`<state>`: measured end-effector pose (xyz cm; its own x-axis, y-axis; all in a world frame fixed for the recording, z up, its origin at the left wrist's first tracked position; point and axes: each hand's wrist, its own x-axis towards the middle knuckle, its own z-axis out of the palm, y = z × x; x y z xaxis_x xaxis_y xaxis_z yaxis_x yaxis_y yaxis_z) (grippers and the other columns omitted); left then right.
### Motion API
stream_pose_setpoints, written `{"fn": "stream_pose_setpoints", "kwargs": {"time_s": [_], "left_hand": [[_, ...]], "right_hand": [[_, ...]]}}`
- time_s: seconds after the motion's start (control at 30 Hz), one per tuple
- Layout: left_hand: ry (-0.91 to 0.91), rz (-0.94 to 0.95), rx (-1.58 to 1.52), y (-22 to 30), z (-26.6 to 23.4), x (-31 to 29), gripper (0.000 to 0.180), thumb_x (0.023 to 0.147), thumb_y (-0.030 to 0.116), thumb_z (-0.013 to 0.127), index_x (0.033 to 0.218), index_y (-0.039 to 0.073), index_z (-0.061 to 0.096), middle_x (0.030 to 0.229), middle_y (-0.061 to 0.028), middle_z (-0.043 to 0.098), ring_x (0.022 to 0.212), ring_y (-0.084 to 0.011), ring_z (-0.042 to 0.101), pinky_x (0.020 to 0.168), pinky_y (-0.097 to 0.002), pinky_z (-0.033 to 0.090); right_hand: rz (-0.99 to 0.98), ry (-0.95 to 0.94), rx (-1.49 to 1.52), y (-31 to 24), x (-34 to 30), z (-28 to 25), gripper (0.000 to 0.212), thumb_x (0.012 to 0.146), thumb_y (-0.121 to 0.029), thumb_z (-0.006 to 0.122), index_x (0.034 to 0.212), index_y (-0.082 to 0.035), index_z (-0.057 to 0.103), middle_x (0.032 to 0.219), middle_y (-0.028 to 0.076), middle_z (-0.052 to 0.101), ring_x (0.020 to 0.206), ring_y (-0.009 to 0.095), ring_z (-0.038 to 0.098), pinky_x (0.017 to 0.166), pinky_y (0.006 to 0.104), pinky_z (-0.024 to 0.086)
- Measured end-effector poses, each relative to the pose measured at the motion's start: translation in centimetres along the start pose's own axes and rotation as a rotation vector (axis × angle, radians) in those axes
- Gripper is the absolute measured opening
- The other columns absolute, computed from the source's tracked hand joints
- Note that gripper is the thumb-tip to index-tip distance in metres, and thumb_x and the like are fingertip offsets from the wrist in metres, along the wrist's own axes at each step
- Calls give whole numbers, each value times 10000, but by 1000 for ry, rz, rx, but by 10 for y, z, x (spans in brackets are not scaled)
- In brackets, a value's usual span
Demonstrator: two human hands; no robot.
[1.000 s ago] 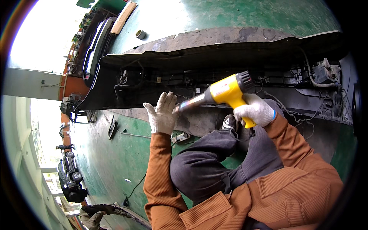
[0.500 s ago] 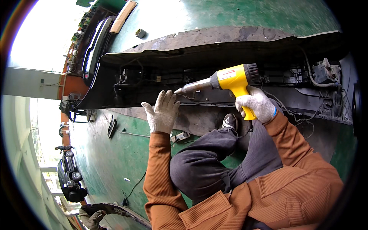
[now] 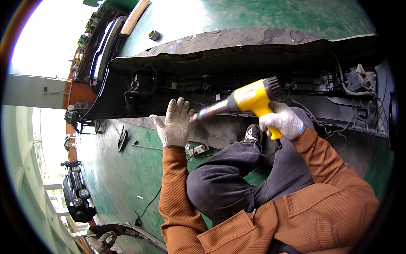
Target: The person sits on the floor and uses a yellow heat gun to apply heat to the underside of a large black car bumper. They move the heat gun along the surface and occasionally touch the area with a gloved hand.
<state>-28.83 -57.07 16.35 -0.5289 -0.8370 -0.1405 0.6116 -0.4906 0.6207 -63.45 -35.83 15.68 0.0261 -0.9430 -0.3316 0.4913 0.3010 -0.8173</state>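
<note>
My right hand, in a whitish knit glove, is wrapped round the handle of a yellow heat gun. The gun's dark, slightly blurred nozzle points left, close beside my left hand; I cannot tell whether they touch. That hand wears a matching glove with dirty fingertips, its fingers stretched up and the thumb out, holding nothing. Both hands are over the near edge of a long black car bumper, which lies inner side up across the floor in front of me. Wiring and brackets run along its inside.
A power strip with cords lies on the green floor left of my knee. A dark loose part lies further left. Beyond the bumper stands a small round can. Another person is at the lower left, near a curved panel.
The heat gun has dropped slightly and shifted left, its nozzle now lower beside my left hand. My left hand has moved a little left, fingers still spread.
</note>
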Motion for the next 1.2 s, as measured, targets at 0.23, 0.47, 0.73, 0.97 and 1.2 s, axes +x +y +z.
{"fn": "stream_pose_setpoints", "kwargs": {"time_s": [0.23, 0.47, 0.73, 0.97, 1.2], "left_hand": [[51, 45, -35, 5, 1, -4, 1073, 984, 893, 289, 1585, 33, 512, 1686, -215, 445, 1570, -413, 376, 1328, -608, 205], [122, 115, -60, 6, 11, -3, 1083, 980, 898, 277, 1565, 21, 525, 1685, -241, 431, 1593, -436, 330, 1328, -651, 172], [171, 112, -72, 4, 15, -6, 1082, 985, 898, 254, 1559, 22, 524, 1679, -249, 433, 1592, -441, 329, 1319, -680, 167], [145, 75, -61, 1, 19, -5, 1072, 990, 895, 243, 1564, 34, 524, 1678, -236, 440, 1582, -435, 349, 1309, -682, 196], [73, 41, -42, 0, 13, -5, 1063, 988, 890, 274, 1589, 43, 504, 1690, -229, 428, 1582, -434, 354, 1294, -654, 258]], "right_hand": [[72, -67, -35, -2, -8, 2, 294, 927, -134, 751, 1139, 45, 654, 870, 90, 692, 687, 148, 678, 654, 291, 584], [105, -87, -78, 10, -10, 3, 312, 943, -188, 748, 1144, 27, 644, 845, 77, 673, 667, 152, 675, 646, 285, 587], [92, -50, -128, 13, -8, -1, 342, 946, -167, 740, 1208, 30, 645, 867, 72, 679, 713, 143, 675, 666, 289, 589], [25, -16, -16, 10, -7, -4, 378, 946, -176, 739, 1250, 28, 645, 878, 70, 684, 707, 128, 667, 671, 284, 583], [-56, 1, 38, 11, 3, -5, 392, 958, -210, 690, 1244, 52, 632, 878, 89, 687, 693, 142, 660, 670, 280, 573]]}}
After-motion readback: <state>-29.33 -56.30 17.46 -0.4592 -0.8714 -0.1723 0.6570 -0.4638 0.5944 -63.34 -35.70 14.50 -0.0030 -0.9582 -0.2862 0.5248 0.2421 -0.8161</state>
